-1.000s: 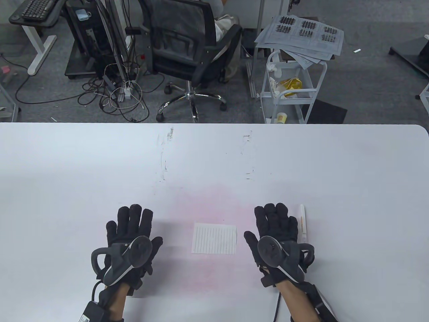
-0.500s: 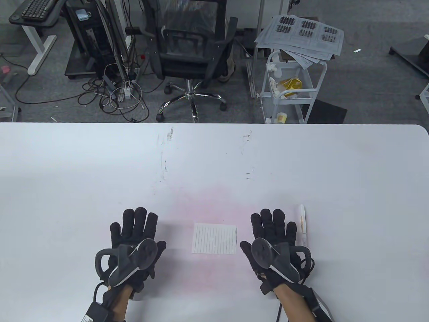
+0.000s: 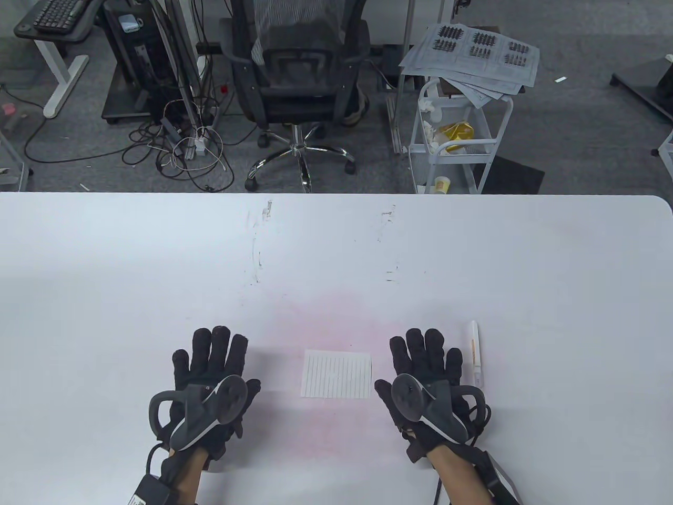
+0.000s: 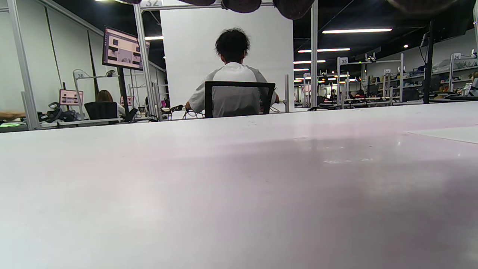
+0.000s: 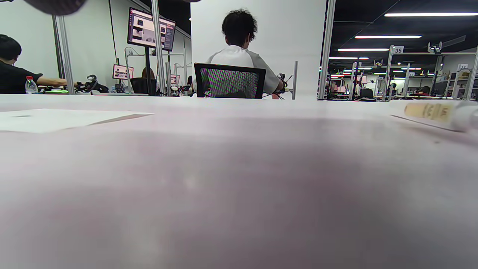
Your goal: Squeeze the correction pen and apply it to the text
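A small lined sheet of paper (image 3: 336, 374) lies flat on the white table (image 3: 336, 247), between my hands. A white correction pen (image 3: 475, 352) with an orange label lies just right of my right hand, pointing away from me. My left hand (image 3: 213, 357) rests flat and open on the table, left of the paper. My right hand (image 3: 426, 356) rests flat and open between the paper and the pen, holding nothing. The paper shows in the left wrist view (image 4: 448, 133) and the right wrist view (image 5: 63, 118). The pen also shows, blurred, in the right wrist view (image 5: 437, 113).
The table's far edge (image 3: 336, 194) runs across the middle of the table view. Beyond it stand a black office chair (image 3: 299, 79), a white cart (image 3: 457, 142) with papers, and floor cables. Faint scuff marks (image 3: 257, 247) and a pink stain (image 3: 336, 315) mark the tabletop.
Both hands slid slightly toward me and a little inward, the right away from the pen, then settled. The chair behind the table turned to face away. Paper and pen have not moved.
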Action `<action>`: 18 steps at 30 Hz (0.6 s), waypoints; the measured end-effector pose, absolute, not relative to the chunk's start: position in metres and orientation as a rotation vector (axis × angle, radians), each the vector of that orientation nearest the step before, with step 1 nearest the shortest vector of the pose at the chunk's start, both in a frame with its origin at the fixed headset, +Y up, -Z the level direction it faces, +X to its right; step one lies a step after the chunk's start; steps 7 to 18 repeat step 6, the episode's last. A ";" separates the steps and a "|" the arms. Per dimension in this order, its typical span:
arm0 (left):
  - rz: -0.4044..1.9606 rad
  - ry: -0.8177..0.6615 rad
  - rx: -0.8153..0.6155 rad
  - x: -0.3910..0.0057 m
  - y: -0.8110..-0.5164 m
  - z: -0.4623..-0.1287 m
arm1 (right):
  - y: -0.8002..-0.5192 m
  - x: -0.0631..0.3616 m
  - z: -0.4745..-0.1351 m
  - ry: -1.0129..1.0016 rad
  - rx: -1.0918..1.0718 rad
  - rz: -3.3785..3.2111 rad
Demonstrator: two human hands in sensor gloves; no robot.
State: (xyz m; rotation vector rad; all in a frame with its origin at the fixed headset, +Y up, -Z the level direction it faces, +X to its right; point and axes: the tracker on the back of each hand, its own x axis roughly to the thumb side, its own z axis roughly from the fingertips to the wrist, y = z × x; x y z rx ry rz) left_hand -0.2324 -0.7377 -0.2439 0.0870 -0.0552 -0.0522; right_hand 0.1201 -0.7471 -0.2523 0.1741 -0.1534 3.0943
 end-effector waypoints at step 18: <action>-0.054 -0.056 0.081 -0.232 -0.738 -0.244 | -0.748 0.119 -0.252 -0.144 0.175 3.099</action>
